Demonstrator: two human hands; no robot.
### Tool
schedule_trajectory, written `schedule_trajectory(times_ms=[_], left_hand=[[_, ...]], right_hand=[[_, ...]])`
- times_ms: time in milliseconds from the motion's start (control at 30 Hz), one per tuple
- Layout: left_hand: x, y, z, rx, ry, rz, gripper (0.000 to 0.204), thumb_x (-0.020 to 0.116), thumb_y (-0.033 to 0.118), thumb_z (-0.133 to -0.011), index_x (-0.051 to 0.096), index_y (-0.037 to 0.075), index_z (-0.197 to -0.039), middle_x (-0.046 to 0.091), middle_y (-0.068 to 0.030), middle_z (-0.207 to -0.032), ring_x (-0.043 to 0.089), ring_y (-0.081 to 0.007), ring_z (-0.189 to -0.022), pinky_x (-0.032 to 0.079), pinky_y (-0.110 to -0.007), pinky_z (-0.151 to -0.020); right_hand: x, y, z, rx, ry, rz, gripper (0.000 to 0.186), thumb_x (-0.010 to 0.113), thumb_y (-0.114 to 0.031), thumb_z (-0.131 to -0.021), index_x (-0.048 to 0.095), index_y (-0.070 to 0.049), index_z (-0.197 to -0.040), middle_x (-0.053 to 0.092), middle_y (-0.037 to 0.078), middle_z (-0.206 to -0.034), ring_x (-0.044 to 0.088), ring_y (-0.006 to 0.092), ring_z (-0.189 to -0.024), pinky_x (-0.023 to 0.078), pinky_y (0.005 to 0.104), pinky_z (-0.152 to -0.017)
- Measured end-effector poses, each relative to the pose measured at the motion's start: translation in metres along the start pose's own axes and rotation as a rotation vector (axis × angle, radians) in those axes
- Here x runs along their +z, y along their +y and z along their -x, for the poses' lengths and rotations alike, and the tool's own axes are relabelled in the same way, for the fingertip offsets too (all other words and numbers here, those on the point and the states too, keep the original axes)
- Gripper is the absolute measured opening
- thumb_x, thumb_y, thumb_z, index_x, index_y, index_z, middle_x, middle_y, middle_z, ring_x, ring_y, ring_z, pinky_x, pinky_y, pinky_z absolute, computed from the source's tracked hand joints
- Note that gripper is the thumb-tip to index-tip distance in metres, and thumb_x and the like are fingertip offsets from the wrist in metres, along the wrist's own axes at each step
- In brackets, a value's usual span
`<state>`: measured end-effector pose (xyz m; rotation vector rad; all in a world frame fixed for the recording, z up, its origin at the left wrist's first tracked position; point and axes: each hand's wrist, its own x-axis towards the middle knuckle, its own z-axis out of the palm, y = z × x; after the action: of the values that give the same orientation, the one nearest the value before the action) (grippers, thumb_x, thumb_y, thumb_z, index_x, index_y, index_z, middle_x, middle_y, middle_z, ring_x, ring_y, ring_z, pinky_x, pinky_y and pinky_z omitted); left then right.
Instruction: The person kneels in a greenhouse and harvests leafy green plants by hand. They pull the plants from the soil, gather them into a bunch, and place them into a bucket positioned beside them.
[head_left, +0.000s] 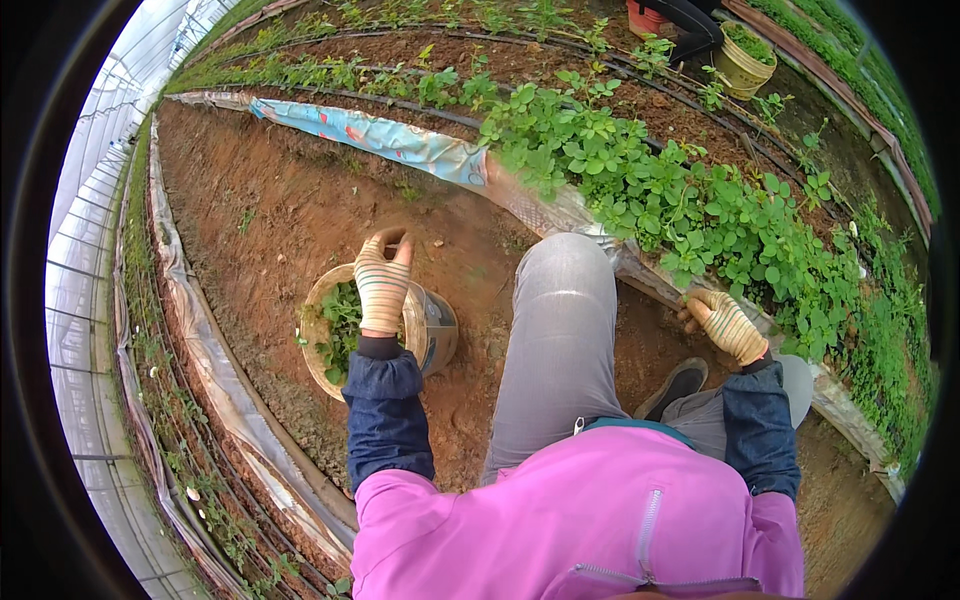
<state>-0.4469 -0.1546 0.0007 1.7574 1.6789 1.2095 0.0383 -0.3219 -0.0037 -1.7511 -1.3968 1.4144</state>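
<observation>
My left hand (384,284), in a cream striped glove with a tan palm, is above the right side of the bucket (438,332). Its thumb stands apart from the loosely bent fingers, and I see nothing between them. Picked green leaves (343,325) lie inside the bucket, partly covered by that hand and wrist. At the near edge of the leafy plants (640,190), my right hand (728,324) wears a matching glove. Its fingers are curled closed just below the foliage; what they hold, if anything, is too small to make out.
A bent knee (566,330) in grey trousers rises between my hands. Plastic sheeting (390,140) edges the raised bed on the far side, with dark drip hoses (690,100) along it. At the far right, another person's dark-clad limb (695,25) is beside a yellowish bucket (742,75) of greens.
</observation>
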Motion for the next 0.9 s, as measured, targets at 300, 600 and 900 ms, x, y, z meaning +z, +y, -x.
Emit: schedule_trajectory(times_ms=[300,600,900], left_hand=[[0.155,-0.076,-0.234,-0.106,0.146,-0.181,0.042,0.072,0.026,-0.079,0.066,0.008,-0.116,0.067,-0.0116,-0.099,0.064,-0.0274,-0.088,0.05,-0.039,-0.08],[0.226,-0.119,-0.323,-0.241,0.101,-0.498,0.051,0.07,0.036,-0.081,0.061,0.013,-0.125,0.065,-0.0179,-0.117,0.062,-0.0336,-0.109,0.048,-0.04,-0.091],[0.238,-0.129,-0.347,-0.218,0.12,-0.467,0.039,0.065,0.023,-0.08,0.066,0.005,-0.114,0.068,-0.019,-0.108,0.065,-0.0342,-0.1,0.05,-0.04,-0.087]], right_hand=[[0.012,0.016,-0.015,0.202,-0.045,-0.001,0.035,0.046,-0.021,-0.095,0.06,0.006,-0.114,0.068,0.012,-0.095,0.064,0.0164,-0.077,0.052,0.0301,-0.072],[0.013,0.016,-0.045,0.342,-0.033,-0.131,0.035,0.049,-0.021,-0.095,0.058,0.007,-0.115,0.069,0.014,-0.095,0.063,0.0174,-0.077,0.052,0.0287,-0.072],[0.005,0.012,-0.066,0.367,-0.003,-0.113,0.033,0.048,-0.018,-0.094,0.06,0.006,-0.113,0.069,0.014,-0.09,0.063,0.0176,-0.076,0.051,0.0288,-0.071]])
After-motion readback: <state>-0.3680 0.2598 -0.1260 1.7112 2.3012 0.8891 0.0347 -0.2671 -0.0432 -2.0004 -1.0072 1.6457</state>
